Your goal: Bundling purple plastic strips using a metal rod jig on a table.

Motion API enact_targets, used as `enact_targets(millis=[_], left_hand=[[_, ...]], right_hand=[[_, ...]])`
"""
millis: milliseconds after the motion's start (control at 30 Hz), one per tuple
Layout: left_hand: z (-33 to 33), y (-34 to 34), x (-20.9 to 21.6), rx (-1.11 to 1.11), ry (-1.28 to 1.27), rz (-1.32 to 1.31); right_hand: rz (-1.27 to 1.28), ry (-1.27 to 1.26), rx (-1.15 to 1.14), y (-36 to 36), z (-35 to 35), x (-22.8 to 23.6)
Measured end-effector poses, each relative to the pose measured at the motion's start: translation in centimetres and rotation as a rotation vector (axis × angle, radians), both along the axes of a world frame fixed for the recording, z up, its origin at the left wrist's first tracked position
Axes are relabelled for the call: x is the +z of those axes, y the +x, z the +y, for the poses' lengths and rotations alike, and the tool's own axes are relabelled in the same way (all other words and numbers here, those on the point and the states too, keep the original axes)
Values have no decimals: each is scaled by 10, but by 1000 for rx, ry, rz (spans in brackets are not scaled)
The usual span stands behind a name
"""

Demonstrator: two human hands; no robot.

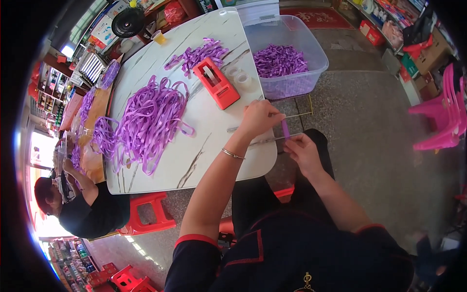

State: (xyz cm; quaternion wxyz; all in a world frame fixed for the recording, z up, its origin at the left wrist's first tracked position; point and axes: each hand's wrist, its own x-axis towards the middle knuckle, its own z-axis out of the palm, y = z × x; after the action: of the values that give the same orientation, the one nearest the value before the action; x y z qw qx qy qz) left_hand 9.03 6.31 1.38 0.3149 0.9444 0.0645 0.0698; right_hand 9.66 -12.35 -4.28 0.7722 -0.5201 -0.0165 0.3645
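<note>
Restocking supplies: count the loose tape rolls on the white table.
2. One pale round tape roll lies right of the red plastic tape dispenser; a second roll sits beside the first, slightly farther right. Any stacked beneath would be hidden.

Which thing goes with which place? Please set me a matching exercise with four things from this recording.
Things:
1. red tape dispenser
2. clear plastic bin
3. purple strip
4. pink seats

Places:
A. between the left hand and the right hand
B. near the picture's right edge
C. on the white table, beside rolls of tape
D. beside the table, holding purple pieces

Pairs: 1-C, 2-D, 3-A, 4-B.
</note>
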Motion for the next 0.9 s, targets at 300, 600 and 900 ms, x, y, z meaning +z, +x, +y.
enact_targets(millis=[300, 600, 900], left_hand=[[-29, -33, 7, 129, -208, -272], [-82, -104, 6, 298, -1482, 223], [-70, -89, -9, 68, -2283, 192]], right_hand=[[15, -157, 196, 11, -4, 13], [45, -124, 264, 14, -8, 17], [-28, -157, 361, 24, -12, 23]])
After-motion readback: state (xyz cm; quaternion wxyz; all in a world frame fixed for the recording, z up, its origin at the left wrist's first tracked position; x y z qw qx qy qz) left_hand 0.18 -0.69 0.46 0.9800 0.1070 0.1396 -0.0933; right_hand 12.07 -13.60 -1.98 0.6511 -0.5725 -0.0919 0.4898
